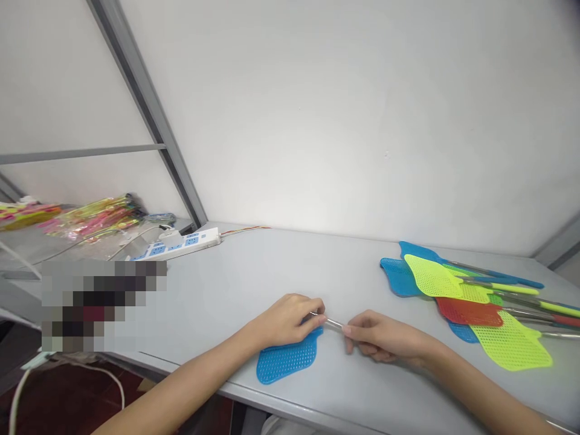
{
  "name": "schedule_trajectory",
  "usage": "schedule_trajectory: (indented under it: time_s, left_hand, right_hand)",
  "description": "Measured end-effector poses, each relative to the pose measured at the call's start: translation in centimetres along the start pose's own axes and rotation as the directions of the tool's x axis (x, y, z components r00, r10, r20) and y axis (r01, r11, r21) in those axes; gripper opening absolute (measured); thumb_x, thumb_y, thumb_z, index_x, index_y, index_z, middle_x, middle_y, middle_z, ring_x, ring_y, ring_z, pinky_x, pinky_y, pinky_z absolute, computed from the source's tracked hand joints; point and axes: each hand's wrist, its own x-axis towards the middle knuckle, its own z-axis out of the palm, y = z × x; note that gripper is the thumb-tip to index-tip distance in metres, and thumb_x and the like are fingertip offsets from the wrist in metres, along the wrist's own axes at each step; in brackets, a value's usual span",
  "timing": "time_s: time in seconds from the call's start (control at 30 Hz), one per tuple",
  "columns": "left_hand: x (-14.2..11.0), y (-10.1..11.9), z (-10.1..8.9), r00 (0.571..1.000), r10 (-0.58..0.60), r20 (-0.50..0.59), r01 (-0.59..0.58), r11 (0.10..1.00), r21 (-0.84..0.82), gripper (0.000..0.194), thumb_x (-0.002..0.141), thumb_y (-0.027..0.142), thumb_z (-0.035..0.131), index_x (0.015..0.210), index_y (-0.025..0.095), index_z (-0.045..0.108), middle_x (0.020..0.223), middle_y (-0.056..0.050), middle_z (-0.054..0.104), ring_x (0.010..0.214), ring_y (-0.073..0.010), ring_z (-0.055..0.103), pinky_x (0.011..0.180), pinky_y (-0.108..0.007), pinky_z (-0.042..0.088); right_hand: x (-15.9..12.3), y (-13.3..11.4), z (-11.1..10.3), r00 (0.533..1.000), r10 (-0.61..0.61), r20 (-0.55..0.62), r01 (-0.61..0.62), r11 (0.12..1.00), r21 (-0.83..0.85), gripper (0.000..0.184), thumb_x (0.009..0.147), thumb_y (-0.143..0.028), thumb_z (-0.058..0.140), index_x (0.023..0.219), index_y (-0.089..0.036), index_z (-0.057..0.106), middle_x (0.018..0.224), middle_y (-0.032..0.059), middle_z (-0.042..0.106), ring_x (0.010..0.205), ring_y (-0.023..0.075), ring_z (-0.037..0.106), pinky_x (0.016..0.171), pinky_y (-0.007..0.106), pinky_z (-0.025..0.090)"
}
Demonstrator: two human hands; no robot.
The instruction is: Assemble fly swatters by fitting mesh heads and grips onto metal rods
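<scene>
- Far left: bagged goods [97, 219], mixed yellow and pink, on a surface beyond the metal post [179, 163].
- Left, far part of the counter [272, 260]: white power strip [194, 241] with blue sockets, a plug fitted; thin coloured wires [244, 229] run right from its end.
- Middle, near edge of the counter: blue swatter [290, 359], perforated head flat, partly covered by the left hand.
- Left hand [292, 319]: grip narrow, thumb and fingers closed on a thin metal rod [334, 323]. Whether rod and blue swatter are joined cannot be told; the hand hides the spot.
- Right hand [385, 335]: just right of the left, grip narrow, thumb and fingertips pinching the rod's right part.
- Right: overlapping pile of swatters, heads left, handles right. Noted: blue head [396, 277], yellow head [432, 278], red head [471, 312]; nearest, a second yellow head [512, 344].
</scene>
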Motion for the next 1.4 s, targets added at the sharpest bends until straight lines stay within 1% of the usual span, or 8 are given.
schedule_trajectory:
  time_s: [0.1, 0.27, 0.43, 0.57, 0.7, 0.93, 1.13, 1.4]
  left_hand:
    - [0.0, -0.1, -0.2, 1.0, 0.007, -0.016, -0.007, 1.0, -0.021, 0.018, 0.083, 0.034, 0.038, 0.085, 0.018, 0.046, 0.07, 0.001, 0.053, 0.064, -0.0112, 0.049, 0.059, -0.02, 0.034]
    - [0.0, -0.3, -0.5, 0.998, 0.018, -0.063, -0.02, 0.999, -0.034, 0.017, 0.085, 0.029, 0.035, 0.086, 0.018, 0.048, 0.073, 0.0, 0.053, 0.068, -0.0107, 0.048, 0.064, -0.02, 0.034]
    - [-0.1, -0.5, -0.5, 0.993, 0.021, -0.112, -0.028, 0.998, -0.061, 0.02, 0.086, 0.03, 0.034, 0.09, 0.017, 0.049, 0.078, -0.001, 0.054, 0.073, -0.0106, 0.049, 0.068, -0.021, 0.035]
    - [-0.1, -0.6, -0.5, 0.991, 0.021, -0.133, -0.027, 0.998, -0.049, 0.022, 0.086, 0.031, 0.034, 0.085, 0.016, 0.05, 0.076, -0.001, 0.054, 0.07, -0.0104, 0.048, 0.066, -0.021, 0.035]
    - [-0.2, -0.8, -0.5, 0.994, 0.058, -0.098, -0.059, 0.998, -0.003, 0.023, 0.086, 0.03, 0.033, 0.083, 0.016, 0.051, 0.073, -0.001, 0.053, 0.069, -0.0105, 0.048, 0.064, -0.021, 0.034]
    - [-0.4, -0.6, 0.0, 0.99, 0.14, 0.011, -0.141, 0.988, 0.064, 0.023, 0.087, 0.029, 0.032, 0.079, 0.016, 0.05, 0.067, -0.001, 0.053, 0.064, -0.0108, 0.047, 0.063, -0.021, 0.033]
    - [-0.7, 0.1, 0.5, 0.991, 0.125, 0.051, -0.13, 0.985, 0.114, 0.024, 0.087, 0.026, 0.029, 0.072, 0.017, 0.045, 0.064, 0.0, 0.052, 0.06, -0.0111, 0.047, 0.059, -0.021, 0.033]
    - [-0.7, 0.3, 0.7, 0.991, 0.12, 0.064, -0.128, 0.98, 0.155, 0.021, 0.085, 0.021, 0.031, 0.068, 0.018, 0.042, 0.061, 0.001, 0.05, 0.057, -0.011, 0.047, 0.056, -0.022, 0.032]
  right_hand:
    - [0.0, -0.2, -0.2, 0.998, -0.048, -0.04, 0.045, 0.997, -0.063, 0.039, 0.073, -0.049, 0.045, 0.072, -0.012, 0.057, 0.047, -0.0072, 0.029, 0.036, 0.0018, 0.023, 0.035, 0.018, 0.015]
    - [-0.2, -0.4, -0.6, 0.984, -0.111, -0.139, 0.086, 0.982, -0.171, 0.039, 0.072, -0.05, 0.046, 0.073, -0.012, 0.056, 0.045, -0.0061, 0.035, 0.038, 0.003, 0.028, 0.038, 0.018, 0.02]
    - [-0.7, -1.0, -0.7, 0.986, -0.129, -0.106, 0.111, 0.98, -0.163, 0.043, 0.073, -0.052, 0.041, 0.068, -0.011, 0.055, 0.052, -0.0041, 0.038, 0.039, 0.0025, 0.03, 0.037, 0.018, 0.021]
    - [-0.8, -1.1, -0.7, 0.992, -0.108, -0.069, 0.098, 0.986, -0.137, 0.044, 0.074, -0.053, 0.039, 0.066, -0.012, 0.053, 0.048, -0.0054, 0.035, 0.037, 0.0025, 0.029, 0.036, 0.017, 0.019]
    - [-0.5, -0.6, -0.5, 0.995, -0.098, -0.027, 0.096, 0.993, -0.069, 0.043, 0.075, -0.052, 0.038, 0.064, -0.013, 0.051, 0.043, -0.0071, 0.03, 0.034, 0.0026, 0.025, 0.034, 0.018, 0.017]
    - [0.2, 0.5, -0.3, 0.999, 0.018, 0.037, -0.019, 0.999, 0.041, 0.041, 0.074, -0.051, 0.041, 0.061, -0.013, 0.047, 0.047, -0.0071, 0.03, 0.034, 0.0006, 0.019, 0.032, 0.017, 0.011]
    - [0.3, 0.7, -0.5, 0.993, 0.073, 0.089, -0.079, 0.995, 0.059, 0.039, 0.074, -0.05, 0.042, 0.063, -0.013, 0.049, 0.046, -0.0076, 0.028, 0.032, 0.0004, 0.017, 0.029, 0.016, 0.007]
    - [0.5, 0.9, -0.1, 0.991, 0.118, 0.07, -0.124, 0.988, 0.088, 0.04, 0.071, -0.053, 0.044, 0.061, -0.014, 0.045, 0.046, -0.0084, 0.026, 0.031, -0.0001, 0.016, 0.027, 0.015, 0.007]
